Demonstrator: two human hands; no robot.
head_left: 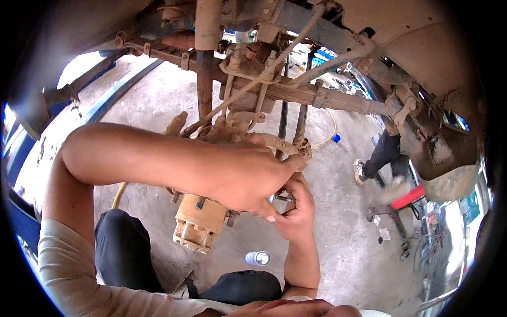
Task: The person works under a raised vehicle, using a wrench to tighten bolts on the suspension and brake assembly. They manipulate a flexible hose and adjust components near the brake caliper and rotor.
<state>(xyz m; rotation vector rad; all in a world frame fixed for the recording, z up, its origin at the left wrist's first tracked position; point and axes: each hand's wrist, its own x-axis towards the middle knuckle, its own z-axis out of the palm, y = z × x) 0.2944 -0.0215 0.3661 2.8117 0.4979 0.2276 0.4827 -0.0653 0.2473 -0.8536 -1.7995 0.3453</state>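
Clock positions taken from middle of view, working left to right.

Between 8 and 9: yellow hose (119, 195) on the floor, close to the knee (122, 245). A shifting foot could snag it.

7 o'clock: tan wheel hub (199, 222), its studs standing proud below the left forearm (163, 166). Forearm spans the assembly and hides its upper part. Risk: skin scraped on a stud if the arm drops or a grip slips.

6 o'clock: spray-type can (258, 258) lying on the floor between the legs. Could roll, or get kicked, if a knee moves.

Centre: left hand (260, 177), back uppermost, reaching to the right hand; its grip is largely hidden, cannot tell what it closes on.

Just toward 4: small metal piece (285, 199), silvery, between the two hands; exact kind unclear. Thumb and curled fingers of the right hand (297, 211) are clamped round it, toward 5. Likeliest trouble: a drop, from dirty fingers or a poor hold in so cramped a space. Pinched fingertips too, the hands being crowded together under the rusty rod joint (302, 150).

3 o'clock: another person's leg (384, 153), well apart. Little danger unless they step in.
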